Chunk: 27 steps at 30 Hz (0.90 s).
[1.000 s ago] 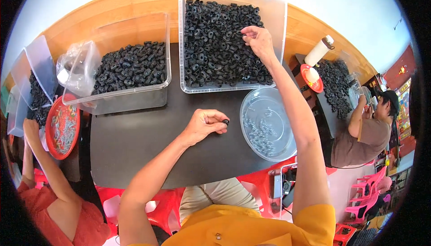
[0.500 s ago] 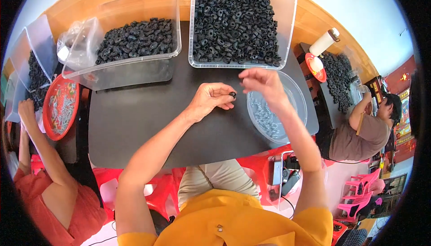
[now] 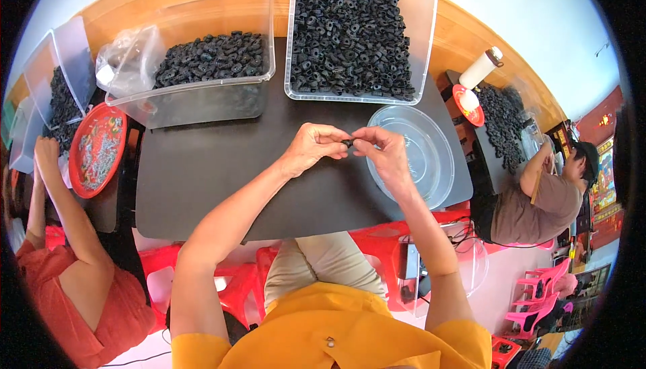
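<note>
A small black plastic part [image 3: 347,143] sits between my two hands above the dark table. My left hand [image 3: 315,148] pinches it between thumb and fingers. Meeting it from the other side, my right hand [image 3: 382,149] has its thumb and fingertips pressed together at the part; whether they also hold something small is hidden. Under and beside my right forearm stands a round clear bowl [image 3: 441,167], with small metal springs faintly visible in it. Beyond my hands, a large clear bin [image 3: 422,52] is filled with similar black parts [image 3: 353,39].
Left of it, another clear bin [image 3: 202,103] holds black pieces, with a plastic bag [image 3: 131,59] at its end. A person in red works beside a red tray [image 3: 79,174] of springs. At right, a person in brown sits by a black heap [image 3: 498,126] and a bottle [image 3: 480,67].
My right hand has come down and left from above the bowl to meet the black part. My left hand stays in nearly the same place, still pinching it.
</note>
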Tool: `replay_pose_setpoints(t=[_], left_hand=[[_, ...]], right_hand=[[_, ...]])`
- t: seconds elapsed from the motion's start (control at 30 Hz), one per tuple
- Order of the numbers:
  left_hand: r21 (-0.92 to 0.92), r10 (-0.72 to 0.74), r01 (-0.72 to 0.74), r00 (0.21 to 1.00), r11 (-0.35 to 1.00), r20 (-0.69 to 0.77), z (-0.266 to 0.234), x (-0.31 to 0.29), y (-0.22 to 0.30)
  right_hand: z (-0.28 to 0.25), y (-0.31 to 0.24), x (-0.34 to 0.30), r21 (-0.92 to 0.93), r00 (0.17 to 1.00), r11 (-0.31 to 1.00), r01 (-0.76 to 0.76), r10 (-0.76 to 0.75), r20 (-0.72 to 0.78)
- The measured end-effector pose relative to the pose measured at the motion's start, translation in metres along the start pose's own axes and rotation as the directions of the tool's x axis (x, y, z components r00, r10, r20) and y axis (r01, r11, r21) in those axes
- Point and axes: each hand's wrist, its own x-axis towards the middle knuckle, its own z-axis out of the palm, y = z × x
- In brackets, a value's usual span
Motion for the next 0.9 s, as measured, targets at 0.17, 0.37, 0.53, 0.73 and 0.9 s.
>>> replay_pose_setpoints(t=[0.17, 0.37, 0.53, 0.73, 0.9], left_hand=[[0.022, 0.008, -0.008, 1.000, 1.000, -0.001, -0.002, 0.001, -0.002], [0.001, -0.015, 0.015, 1.000, 1.000, -0.008, -0.001, 0.000, -0.001], [0.041, 0.019, -0.018, 0.999, 0.999, -0.034, 0.000, 0.000, -0.006], [0.102, 0.028, -0.018, 0.995, 0.995, -0.091, 0.002, -0.001, -0.002], [0.102, 0.032, -0.015, 0.986, 0.995, -0.166, 0.002, -0.001, -0.006]], right_hand=[[0.001, 0.001, 0.001, -0.086, 1.000, 0.996, 0.005, -0.007, -0.020], [0.000, 0.000, 0.000, -0.284, 0.998, 0.957, 0.055, -0.063, -0.022], [0.007, -0.012, 0.001, -0.478, 0.988, 0.866, 0.144, -0.152, 0.022], [0.012, -0.009, 0.005, -0.519, 0.995, 0.849, 0.101, -0.100, 0.030], [0.020, -0.006, 0.012, -0.601, 0.958, 0.755, 0.260, -0.279, 0.065]])
